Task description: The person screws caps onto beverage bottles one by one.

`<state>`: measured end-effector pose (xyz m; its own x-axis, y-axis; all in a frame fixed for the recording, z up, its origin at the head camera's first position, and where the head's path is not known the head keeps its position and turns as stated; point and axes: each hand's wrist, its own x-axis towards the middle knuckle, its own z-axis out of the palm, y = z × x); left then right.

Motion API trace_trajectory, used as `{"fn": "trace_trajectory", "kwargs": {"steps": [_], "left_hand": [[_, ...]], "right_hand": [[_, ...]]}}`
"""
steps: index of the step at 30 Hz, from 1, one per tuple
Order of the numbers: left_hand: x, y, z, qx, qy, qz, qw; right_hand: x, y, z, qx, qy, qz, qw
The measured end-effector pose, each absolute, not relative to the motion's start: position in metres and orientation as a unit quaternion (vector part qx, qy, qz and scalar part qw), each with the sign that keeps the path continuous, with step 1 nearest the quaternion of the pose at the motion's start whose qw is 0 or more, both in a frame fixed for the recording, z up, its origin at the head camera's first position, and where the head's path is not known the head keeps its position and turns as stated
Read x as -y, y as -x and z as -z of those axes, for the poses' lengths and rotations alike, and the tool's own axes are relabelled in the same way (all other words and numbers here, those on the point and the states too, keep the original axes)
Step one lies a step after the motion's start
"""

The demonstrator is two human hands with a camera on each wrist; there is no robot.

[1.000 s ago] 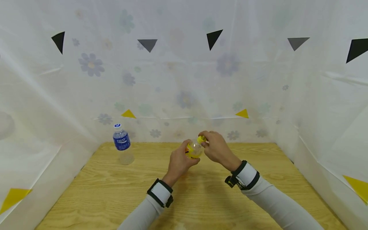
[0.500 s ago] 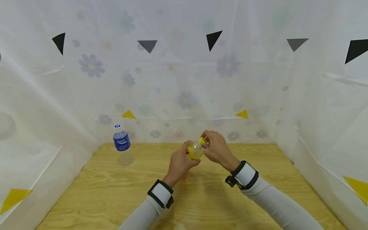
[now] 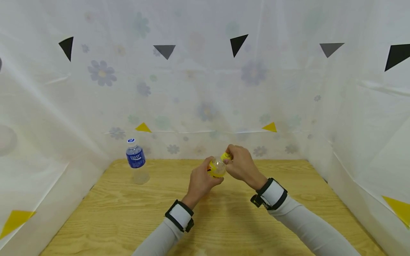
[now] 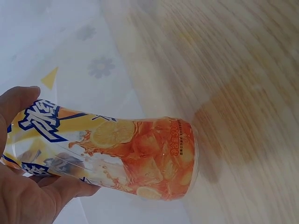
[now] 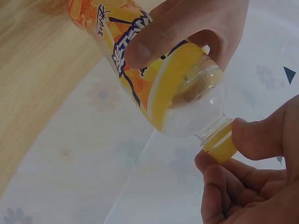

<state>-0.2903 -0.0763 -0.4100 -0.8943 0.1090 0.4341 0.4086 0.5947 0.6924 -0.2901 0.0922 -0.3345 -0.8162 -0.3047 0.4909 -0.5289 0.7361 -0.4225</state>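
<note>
My left hand (image 3: 200, 181) grips a clear plastic drink bottle (image 3: 217, 168) around its upper body. In the left wrist view, the bottle's label (image 4: 140, 154) shows orange tea, ice and lemon slices, and its base points toward the wooden table. The thumb and fingers of my right hand (image 3: 241, 165) pinch the yellow bottle cap (image 5: 220, 145), which sits at the bottle's neck in the right wrist view. The bottle looks see-through at its shoulder, and it tilts toward the right hand in the head view.
A second clear bottle (image 3: 136, 158) with a blue label and white cap stands upright at the left back of the wooden table (image 3: 128, 213). White flower-patterned sheeting (image 3: 205, 89) with black, grey and yellow triangles encloses the back and both sides.
The right hand's fingers have shifted slightly on the cap, still pinching it. The left hand and the bottle stay almost in place; the blue-labelled bottle has not moved.
</note>
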Motion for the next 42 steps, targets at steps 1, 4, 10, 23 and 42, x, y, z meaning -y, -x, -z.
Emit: {"fn": "trace_trajectory", "kwargs": {"steps": [1,4,10,23,42], "left_hand": [[0.076,0.290,0.410,0.876,0.147,0.425,0.176],[0.076,0.291,0.411,0.877,0.144,0.423,0.174],[0.075,0.291,0.412,0.879,0.150,0.413,0.184],[0.075,0.292,0.411,0.881,0.144,0.409,0.191],[0.075,0.289,0.412,0.879,0.160,0.400,0.205]], "right_hand": [[-0.092,0.290,0.335,0.911,-0.227,-0.282,0.199],[-0.092,0.291,0.335,0.912,-0.221,-0.283,0.198],[-0.091,0.293,0.338,0.908,-0.222,-0.283,0.215],[-0.091,0.303,0.349,0.873,-0.252,-0.290,0.299],[-0.088,0.308,0.358,0.873,-0.228,-0.304,0.304]]}}
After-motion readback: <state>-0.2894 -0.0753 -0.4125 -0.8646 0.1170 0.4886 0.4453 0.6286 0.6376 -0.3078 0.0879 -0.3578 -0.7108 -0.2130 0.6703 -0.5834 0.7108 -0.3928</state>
